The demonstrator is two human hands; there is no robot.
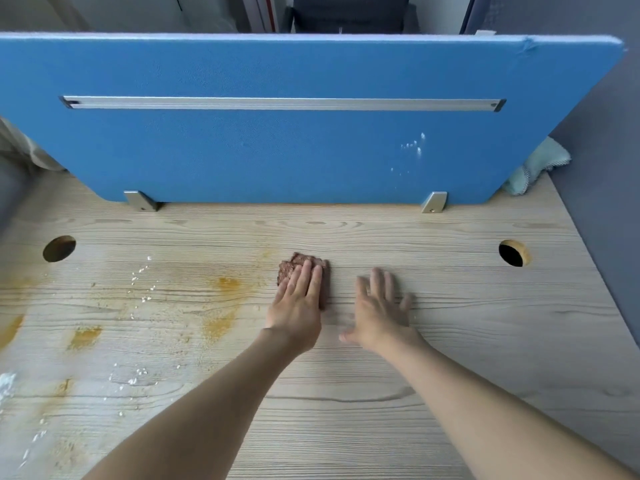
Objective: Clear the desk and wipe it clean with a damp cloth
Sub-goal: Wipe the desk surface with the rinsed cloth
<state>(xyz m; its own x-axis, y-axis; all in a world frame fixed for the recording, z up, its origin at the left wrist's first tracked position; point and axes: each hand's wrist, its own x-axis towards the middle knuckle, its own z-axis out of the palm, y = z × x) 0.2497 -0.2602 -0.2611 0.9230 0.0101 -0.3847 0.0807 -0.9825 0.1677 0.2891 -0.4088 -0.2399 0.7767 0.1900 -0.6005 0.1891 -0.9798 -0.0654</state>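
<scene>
A small brown cloth (294,263) lies on the pale wood-grain desk (467,341), near its middle. My left hand (299,306) presses flat on top of the cloth, fingers together, covering its near part. My right hand (381,310) rests just to the right, palm down on the bare desk with fingers spread, slightly blurred and holding nothing. Orange-yellow stains (225,284) and white crumbs (140,282) cover the left half of the desk. White powder (7,381) sits at the left edge.
A blue divider panel (277,154) stands along the desk's back edge on two metal feet, with white specks on its right part. Two round cable holes (59,248) (513,253) pierce the desk. A teal cloth (540,166) lies behind the panel's right end.
</scene>
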